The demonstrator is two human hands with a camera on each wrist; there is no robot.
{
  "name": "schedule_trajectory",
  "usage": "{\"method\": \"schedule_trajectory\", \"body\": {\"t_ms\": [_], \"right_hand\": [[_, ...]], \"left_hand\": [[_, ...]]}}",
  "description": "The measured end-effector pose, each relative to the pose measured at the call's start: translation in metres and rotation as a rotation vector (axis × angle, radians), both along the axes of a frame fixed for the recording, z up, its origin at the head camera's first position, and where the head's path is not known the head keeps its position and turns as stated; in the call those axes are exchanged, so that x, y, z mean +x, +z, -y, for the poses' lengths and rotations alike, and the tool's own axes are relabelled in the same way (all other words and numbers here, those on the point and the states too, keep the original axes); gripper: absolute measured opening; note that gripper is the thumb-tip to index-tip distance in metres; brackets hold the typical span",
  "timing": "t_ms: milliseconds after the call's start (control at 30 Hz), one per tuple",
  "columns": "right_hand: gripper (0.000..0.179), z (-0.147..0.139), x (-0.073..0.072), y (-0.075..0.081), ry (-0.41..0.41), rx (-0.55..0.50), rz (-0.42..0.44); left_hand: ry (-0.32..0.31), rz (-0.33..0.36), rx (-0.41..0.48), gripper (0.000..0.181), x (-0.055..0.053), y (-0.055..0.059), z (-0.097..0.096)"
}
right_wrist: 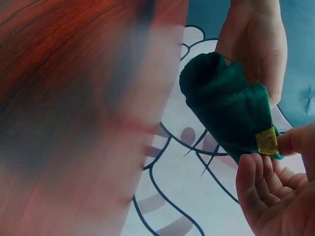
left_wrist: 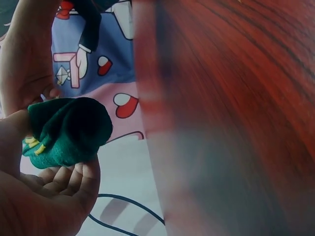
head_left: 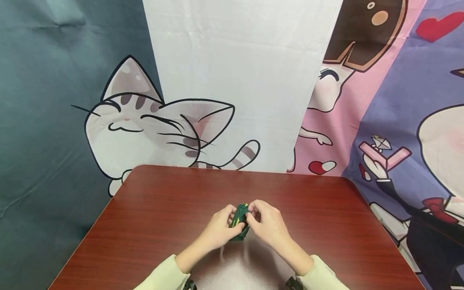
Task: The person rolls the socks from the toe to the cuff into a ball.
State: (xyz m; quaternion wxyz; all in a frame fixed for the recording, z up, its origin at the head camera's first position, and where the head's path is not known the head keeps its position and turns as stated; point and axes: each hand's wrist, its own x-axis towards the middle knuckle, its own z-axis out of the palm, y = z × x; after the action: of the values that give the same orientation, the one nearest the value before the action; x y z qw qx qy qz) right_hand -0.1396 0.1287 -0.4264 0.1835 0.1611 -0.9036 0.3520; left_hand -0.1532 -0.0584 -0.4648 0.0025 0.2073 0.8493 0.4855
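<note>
A dark green cloth tube (head_left: 242, 210) with yellow marks is held between both hands over the near middle of the table. My left hand (head_left: 219, 228) grips it from the left side, thumb across the front and fingers behind. At its upper end, my right hand (head_left: 269, 224) pinches the cloth edge between thumb and fingers. The left wrist view shows the tube's round, hollow end (left_wrist: 88, 123). In the right wrist view a yellow patch (right_wrist: 267, 141) sits on the edge by the right fingertips (right_wrist: 250, 164), while the left hand (right_wrist: 256, 54) is behind the cloth.
A reddish-brown wooden table (head_left: 174, 193) lies under the hands, with a bright glare at its near edge. Printed cloth backdrops hang behind it, showing a cartoon cat (head_left: 145, 121) and cartoon figures. Pale sleeves (head_left: 166, 274) cover the forearms, with dark wrist-worn devices below them.
</note>
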Motion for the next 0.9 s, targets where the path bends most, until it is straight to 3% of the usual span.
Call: {"method": "schedule_trajectory", "body": {"t_ms": [100, 200, 367, 467, 533, 700, 900], "right_hand": [[0.019, -0.001, -0.001, -0.002, 0.020, -0.057, -0.005], [0.015, -0.002, -0.003, -0.002, 0.030, -0.173, 0.049], [0.001, -0.006, -0.007, -0.002, 0.085, -0.553, 0.324], [0.004, -0.008, -0.011, -0.003, 0.155, -0.800, 0.497], [0.005, -0.010, -0.013, -0.004, 0.213, -0.898, 0.568], [0.006, -0.012, -0.015, -0.002, 0.355, -0.929, 0.651], [0.007, -0.013, -0.019, 0.006, 0.435, -0.777, 0.666]], "left_hand": [[-0.005, -0.017, -0.040, 0.028, -0.002, -0.002, 0.001], [-0.022, -0.021, -0.061, 0.027, -0.005, -0.002, 0.003], [-0.029, -0.063, -0.118, 0.024, -0.010, 0.000, 0.008], [-0.029, -0.105, -0.163, 0.022, -0.012, 0.003, 0.009], [-0.036, -0.121, -0.187, 0.021, -0.012, 0.005, 0.010], [-0.083, -0.138, -0.240, 0.020, -0.010, 0.009, 0.011], [-0.222, -0.215, -0.257, 0.020, -0.009, 0.013, 0.016]]}}
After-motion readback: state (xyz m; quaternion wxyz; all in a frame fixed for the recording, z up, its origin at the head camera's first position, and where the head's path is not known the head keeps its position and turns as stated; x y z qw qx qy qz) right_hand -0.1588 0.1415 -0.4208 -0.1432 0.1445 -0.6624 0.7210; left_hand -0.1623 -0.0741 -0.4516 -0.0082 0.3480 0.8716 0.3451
